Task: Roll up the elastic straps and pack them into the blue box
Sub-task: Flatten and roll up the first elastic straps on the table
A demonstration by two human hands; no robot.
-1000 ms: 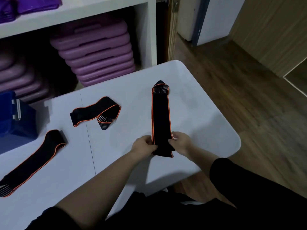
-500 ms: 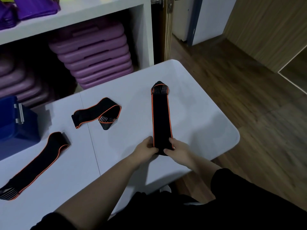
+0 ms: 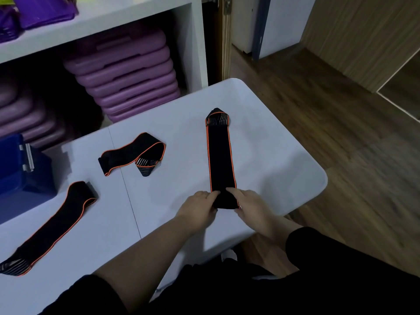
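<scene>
A black elastic strap with orange edging (image 3: 220, 155) lies stretched out lengthwise on the white table (image 3: 272, 160), its pointed striped end far from me. My left hand (image 3: 197, 208) and my right hand (image 3: 252, 205) pinch its near end from both sides, where the fabric is folded over into a short roll. A second strap (image 3: 134, 153) lies loosely folded at mid-table. A third strap (image 3: 54, 226) lies flat at the left. The blue box (image 3: 20, 169) stands at the table's left edge, its inside hidden.
White shelving behind the table holds stacks of purple step boards (image 3: 127, 73). The table's rounded right corner (image 3: 320, 178) ends over wooden flooring (image 3: 341, 133). A seam (image 3: 127, 185) runs across the tabletop between the straps.
The near end of the strap has been turned over once, so the flat part is a little shorter. Both hands shifted slightly forward with it.
</scene>
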